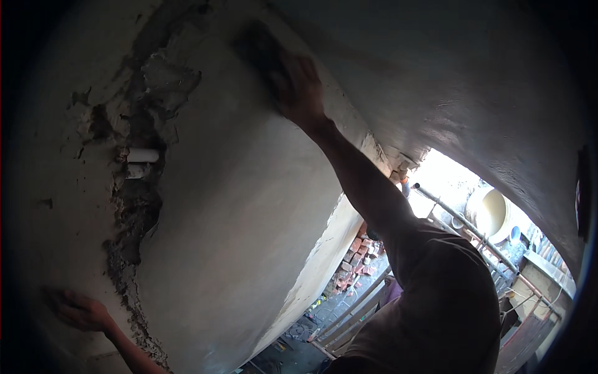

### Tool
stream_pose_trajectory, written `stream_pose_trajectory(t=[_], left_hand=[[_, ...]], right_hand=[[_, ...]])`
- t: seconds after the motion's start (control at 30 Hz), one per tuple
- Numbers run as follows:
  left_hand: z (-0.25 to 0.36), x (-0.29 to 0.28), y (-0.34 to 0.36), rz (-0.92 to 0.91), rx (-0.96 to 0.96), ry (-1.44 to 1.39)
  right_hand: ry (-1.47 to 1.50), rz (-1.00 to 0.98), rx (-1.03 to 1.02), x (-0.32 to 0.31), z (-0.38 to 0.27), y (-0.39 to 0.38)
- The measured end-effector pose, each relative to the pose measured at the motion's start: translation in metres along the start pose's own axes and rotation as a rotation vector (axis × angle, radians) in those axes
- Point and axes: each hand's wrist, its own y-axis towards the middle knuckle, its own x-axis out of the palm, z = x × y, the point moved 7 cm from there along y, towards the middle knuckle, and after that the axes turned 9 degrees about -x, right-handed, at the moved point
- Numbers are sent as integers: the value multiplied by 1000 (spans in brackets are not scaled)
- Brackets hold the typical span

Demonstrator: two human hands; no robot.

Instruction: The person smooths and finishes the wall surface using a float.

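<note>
Right hand (302, 87): fingers curled round a dark slab-like float (257, 50), held against the smooth grey plaster wall (249, 187) near its upper edge. Left hand (81, 311) low on the wall, finger state indistinguishable in gloom; between them, a ragged, crumbling channel (140, 215) bares a white pipe stub (143, 156).

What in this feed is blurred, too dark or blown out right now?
Head view: the dark, flat hand tool in the bare right hand is blurred, probably by motion; head view: the bare left hand is dim, its fingertips fading into shadow; head view: daylight glare washes out the background beside the round, off-white tub; head view: the corners are black.
</note>
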Motion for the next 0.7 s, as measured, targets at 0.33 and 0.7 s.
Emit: stream_pose_trajectory(t=[0.33, 0.7], left_hand=[[16, -3, 3, -17, 18, -40], [26, -10, 12, 30, 10, -54]], right_hand=[[140, -138, -111, 17, -106, -10], [71, -114, 281, -6, -56, -106]])
